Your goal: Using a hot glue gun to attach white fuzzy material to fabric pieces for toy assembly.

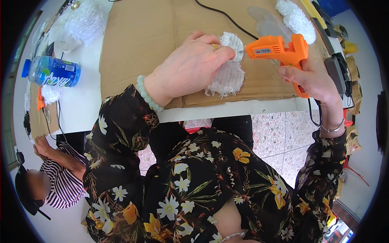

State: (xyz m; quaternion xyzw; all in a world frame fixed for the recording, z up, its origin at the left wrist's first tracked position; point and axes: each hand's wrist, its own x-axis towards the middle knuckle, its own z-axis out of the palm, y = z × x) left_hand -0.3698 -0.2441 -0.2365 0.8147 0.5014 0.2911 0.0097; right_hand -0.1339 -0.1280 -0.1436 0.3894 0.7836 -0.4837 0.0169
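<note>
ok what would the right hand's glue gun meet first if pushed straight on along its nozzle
Probably the white fringed piece, then the left hand just beyond; depth is unclear, so the hand might come first.

A cardboard sheet point(137, 44) lies on the table point(87, 111), a fringed patch point(230, 79) over its near part and the hot-glue gun point(275, 47) just right of that. Left of the sheet is a plastic bottle point(56, 71), a shredded-fibre bundle point(86, 23) behind it.

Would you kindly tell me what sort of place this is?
Perhaps a craft workshop: the right hand grips an orange glue gun, the left hand holds a fluffy white piece, and cardboard lies on the table.
</note>
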